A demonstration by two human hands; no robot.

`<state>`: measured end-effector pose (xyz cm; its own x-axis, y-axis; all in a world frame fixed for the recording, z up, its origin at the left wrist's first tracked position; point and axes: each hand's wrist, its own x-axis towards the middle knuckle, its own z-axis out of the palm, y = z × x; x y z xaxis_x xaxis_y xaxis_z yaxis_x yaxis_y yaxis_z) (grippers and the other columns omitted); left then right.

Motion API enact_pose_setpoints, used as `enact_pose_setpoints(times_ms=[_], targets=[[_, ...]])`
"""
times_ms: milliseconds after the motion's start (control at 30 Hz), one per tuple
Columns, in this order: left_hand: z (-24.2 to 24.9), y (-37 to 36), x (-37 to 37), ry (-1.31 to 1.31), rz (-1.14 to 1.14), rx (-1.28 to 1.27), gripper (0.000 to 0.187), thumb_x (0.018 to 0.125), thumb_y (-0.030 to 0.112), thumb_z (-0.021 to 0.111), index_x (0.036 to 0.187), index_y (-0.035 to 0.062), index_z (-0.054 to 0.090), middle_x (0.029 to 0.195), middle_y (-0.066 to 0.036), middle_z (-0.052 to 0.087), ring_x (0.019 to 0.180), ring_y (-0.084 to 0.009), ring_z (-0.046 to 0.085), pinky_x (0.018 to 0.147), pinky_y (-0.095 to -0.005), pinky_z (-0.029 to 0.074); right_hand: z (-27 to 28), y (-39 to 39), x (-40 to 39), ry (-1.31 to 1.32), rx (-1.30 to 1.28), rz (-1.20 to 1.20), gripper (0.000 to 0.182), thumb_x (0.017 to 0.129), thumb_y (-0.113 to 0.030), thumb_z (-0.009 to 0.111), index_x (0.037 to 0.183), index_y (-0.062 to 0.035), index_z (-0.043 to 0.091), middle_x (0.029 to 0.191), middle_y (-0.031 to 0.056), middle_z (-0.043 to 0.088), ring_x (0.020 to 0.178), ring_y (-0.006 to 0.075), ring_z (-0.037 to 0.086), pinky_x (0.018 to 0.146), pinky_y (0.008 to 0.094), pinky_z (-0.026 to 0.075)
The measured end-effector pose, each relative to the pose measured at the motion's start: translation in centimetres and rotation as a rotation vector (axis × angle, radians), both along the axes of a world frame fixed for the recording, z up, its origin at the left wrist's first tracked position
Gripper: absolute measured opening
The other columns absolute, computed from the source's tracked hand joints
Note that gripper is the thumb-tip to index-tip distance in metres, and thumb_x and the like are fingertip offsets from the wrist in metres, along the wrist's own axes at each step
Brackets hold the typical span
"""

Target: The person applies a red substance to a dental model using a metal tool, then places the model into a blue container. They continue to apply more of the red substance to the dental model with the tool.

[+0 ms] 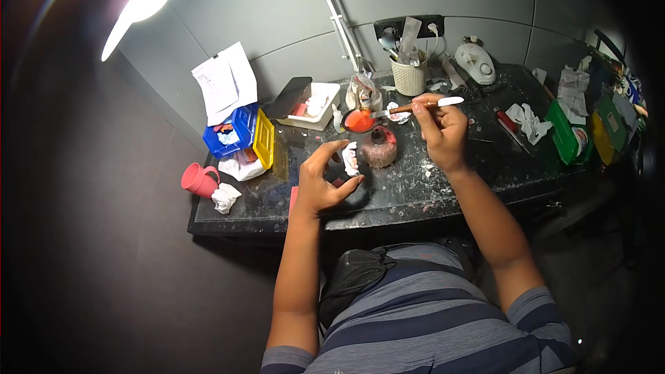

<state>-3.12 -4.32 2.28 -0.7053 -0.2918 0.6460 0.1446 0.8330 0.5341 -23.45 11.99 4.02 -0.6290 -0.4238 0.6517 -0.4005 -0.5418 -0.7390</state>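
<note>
My left hand (320, 181) pinches a small white dental cast (350, 158) with pinkish parts between thumb and fingers, held up over the near side of the bench. My right hand (445, 133) grips a wax knife (405, 107) by its brown handle, whose white end sticks out to the right. The knife's metal blade points left, with its tip at the rim of a shallow round pan of bright red-orange wax (358, 122). Just below and right of the pan stands a squat, pink-stained glass burner (379, 149). A clouded plastic bag (364, 91) sits behind the pan.
A white box (320, 109) with a dark lid stands behind my left hand. Blue (233, 135) and yellow boxes, a pink mug (199, 180) and crumpled tissue are at left. A woven tool cup (409, 77) is at the back; green boxes (569, 131) stand right. A lamp (142, 7) hangs upper left.
</note>
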Motion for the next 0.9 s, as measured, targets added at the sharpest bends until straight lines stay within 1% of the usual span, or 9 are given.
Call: enact_pose_setpoints(times_ms=[200,267,433,567,633,667,800,867,900], targets=[[0.38,-0.34,-0.34,0.021,-0.004,-0.045,0.064,0.063,0.022,0.087,0.12,-0.0006,0.065,0.099,-0.01,0.07,0.083,-0.0192,0.063,0.074,-0.0309,0.05,-0.19,-0.49,-0.26,0.007,0.009,-0.002,0.01,0.099,-0.008,0.066,0.104,0.0004,0.067,0.082,-0.004,0.064,0.068,-0.0019,0.05,0.059,0.0165,0.037],[0.41,-0.25,-0.17,0.023,0.012,-0.045,0.064,0.063,0.021,0.087,0.12,-0.0001,0.066,0.101,-0.009,0.071,0.085,-0.0186,0.065,0.071,-0.03,0.049,-0.35,-0.47,-0.33,0.034,0.032,-0.009,0.01,0.098,-0.008,0.066,0.104,0.0002,0.067,0.081,-0.0056,0.062,0.066,-0.0026,0.048,0.057,0.0162,0.035],[0.24,-0.41,-0.17,0.006,0.012,-0.018,0.064,0.063,0.022,0.088,0.12,-0.0003,0.066,0.105,-0.01,0.072,0.089,-0.018,0.068,0.07,-0.0299,0.049,-0.07,-0.47,0.05,0.022,0.026,-0.022,0.009,0.098,-0.007,0.066,0.104,0.0008,0.067,0.078,-0.0065,0.06,0.065,-0.0033,0.046,0.056,0.016,0.032],[0.2,-0.51,-0.2,0.014,0.011,-0.026,0.065,0.063,0.023,0.088,0.119,-0.0003,0.066,0.105,-0.01,0.072,0.089,-0.0186,0.068,0.07,-0.0299,0.048,-0.01,-0.4,0.03,0.031,0.034,-0.005,0.009,0.098,-0.006,0.065,0.104,0.0016,0.067,0.08,-0.0054,0.061,0.065,-0.0031,0.047,0.056,0.016,0.033],[0.26,-0.43,-0.19,0.028,0.013,-0.038,0.064,0.063,0.022,0.087,0.119,-0.0001,0.066,0.105,-0.01,0.072,0.089,-0.0184,0.068,0.07,-0.0298,0.048,0.05,-0.51,0.15,0.03,-0.006,-0.009,0.01,0.099,-0.006,0.065,0.104,0.0018,0.067,0.081,-0.0046,0.062,0.066,-0.0029,0.048,0.056,0.0159,0.034],[0.26,-0.36,-0.17,0.027,0.014,-0.036,0.064,0.063,0.022,0.087,0.119,-0.0001,0.066,0.105,-0.01,0.072,0.089,-0.0184,0.068,0.07,-0.0298,0.048,0.02,-0.38,0.04,0.037,0.008,-0.006,0.01,0.099,-0.006,0.065,0.104,0.0021,0.066,0.083,-0.0033,0.064,0.068,-0.0026,0.051,0.058,0.0157,0.036],[0.19,-0.38,-0.22,0.035,0.004,-0.018,0.064,0.062,0.021,0.087,0.119,0.0003,0.066,0.106,-0.009,0.071,0.089,-0.0177,0.067,0.071,-0.0297,0.048,-0.21,-0.3,-0.3,0.042,0.023,0.003,0.01,0.099,-0.006,0.065,0.105,0.002,0.066,0.084,-0.0023,0.065,0.069,-0.0022,0.053,0.058,0.0155,0.037],[0.17,-0.41,-0.23,0.037,-0.001,-0.019,0.064,0.062,0.02,0.087,0.119,0.0005,0.066,0.106,-0.009,0.071,0.089,-0.0176,0.066,0.071,-0.0297,0.047,-0.29,-0.26,-0.27,0.057,0.071,0.016,0.011,0.099,-0.006,0.065,0.106,0.0018,0.066,0.087,-0.0007,0.067,0.072,-0.0013,0.056,0.061,0.0155,0.04],[0.19,-0.39,-0.23,0.042,-0.007,-0.017,0.064,0.062,0.02,0.087,0.12,0.0006,0.066,0.107,-0.008,0.071,0.089,-0.0174,0.066,0.071,-0.0298,0.047,-0.28,-0.32,-0.17,0.058,0.071,0.017,0.011,0.099,-0.006,0.065,0.106,0.0018,0.066,0.087,-0.0007,0.067,0.072,-0.0013,0.056,0.061,0.0155,0.04]])
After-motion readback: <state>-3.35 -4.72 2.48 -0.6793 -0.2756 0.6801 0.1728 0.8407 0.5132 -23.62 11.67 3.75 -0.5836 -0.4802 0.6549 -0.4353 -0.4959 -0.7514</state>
